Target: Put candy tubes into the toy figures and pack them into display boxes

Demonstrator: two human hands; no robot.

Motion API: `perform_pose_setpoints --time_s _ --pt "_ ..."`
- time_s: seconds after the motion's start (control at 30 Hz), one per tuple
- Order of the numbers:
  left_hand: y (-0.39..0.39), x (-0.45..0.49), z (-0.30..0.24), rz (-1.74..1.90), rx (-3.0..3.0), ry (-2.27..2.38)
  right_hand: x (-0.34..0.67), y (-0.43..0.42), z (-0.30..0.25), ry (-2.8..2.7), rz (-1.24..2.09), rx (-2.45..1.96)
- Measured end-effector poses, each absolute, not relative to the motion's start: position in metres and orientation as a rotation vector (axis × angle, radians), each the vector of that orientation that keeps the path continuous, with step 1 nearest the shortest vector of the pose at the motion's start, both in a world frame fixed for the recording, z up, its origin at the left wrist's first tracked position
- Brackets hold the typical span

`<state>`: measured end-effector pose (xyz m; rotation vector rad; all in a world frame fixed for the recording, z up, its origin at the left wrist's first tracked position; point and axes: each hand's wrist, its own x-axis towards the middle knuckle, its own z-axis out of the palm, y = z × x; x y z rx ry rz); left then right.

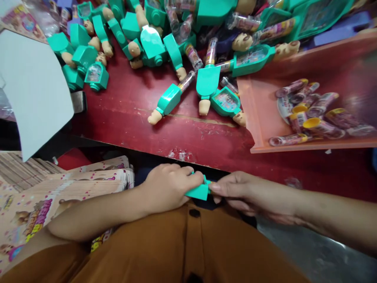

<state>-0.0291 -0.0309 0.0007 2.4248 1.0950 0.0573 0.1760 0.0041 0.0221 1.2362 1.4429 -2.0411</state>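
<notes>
Mostly, the head view is filled with a heap of teal cases (pixel 151 43), spread to the left of the orange tray (pixel 249 114) and behind it. Many carry tan animal-shaped ends, and printed tubes (pixel 210 51) lie among them, some joined to a case. Purple pieces (pixel 343 29) show behind the tray. Inside the tray, more small tubes (pixel 324 127) lie jumbled, several with yellow ends. Far left of the tray, a white panel (pixel 38 86) overhangs the table's corner and hides part of it; stacked printed cards (pixel 97 184) sit lower on that same side.

Nearer the wearer than the tray and to its left, a teal piece (pixel 200 192) is held in front of the table's edge, above the lap. The left hand (pixel 171 184) has its grip clamped around it, covering much of it. The right hand (pixel 238 190) pinches its tray-side end, though the fingertips hide the detail.

Under the tray, the table (pixel 118 110) is red, glossy and scuffed. Nearer than the tray are a brown buttoned garment (pixel 153 243) and, right of it, a grey shiny surface (pixel 309 243).
</notes>
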Motion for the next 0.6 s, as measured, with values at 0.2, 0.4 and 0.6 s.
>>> perform_pose_setpoints --time_s 0.2,0.4,0.6 --pt "-0.01 -0.041 0.009 0.18 2.476 1.183 0.17 0.016 0.023 2.512 -1.332 1.283" --pt "-0.003 -0.044 0.01 0.201 2.891 1.138 0.165 0.022 0.008 1.822 -2.115 1.129" --pt "0.007 -0.056 0.011 0.12 2.579 1.193 0.163 0.03 0.018 2.893 -1.068 1.163"
